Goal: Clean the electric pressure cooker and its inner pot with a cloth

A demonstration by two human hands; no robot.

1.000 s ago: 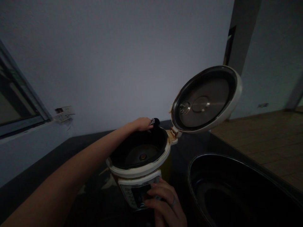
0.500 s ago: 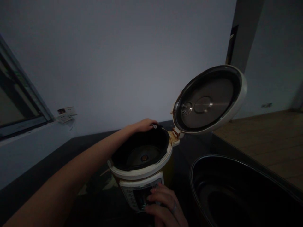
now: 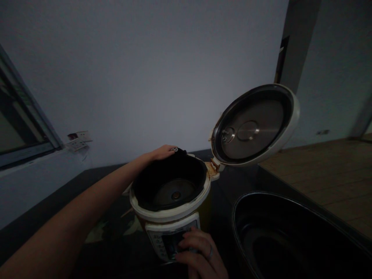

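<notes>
A white-rimmed electric pressure cooker stands on the dark tabletop. Its round lid is swung up on a rusty hinge at the right, metal inner side showing. The dark inside holds a base plate with a small round button at its centre. My left hand reaches across to the back rim, fingers closed on a dark cloth with a small white mark; most of the fingers are hidden. On the front control panel, the slightly bent, spread fingers of my right hand rest, one wearing a ring.
A large dark oval pot stands right of the cooker. Behind the tabletop rises a pale wall, with sockets near the window at left. Wooden floor lies beyond the right edge.
My left hand has slid left along the back rim with the dark cloth. My right hand stays on the panel. The whole view has shifted slightly.
</notes>
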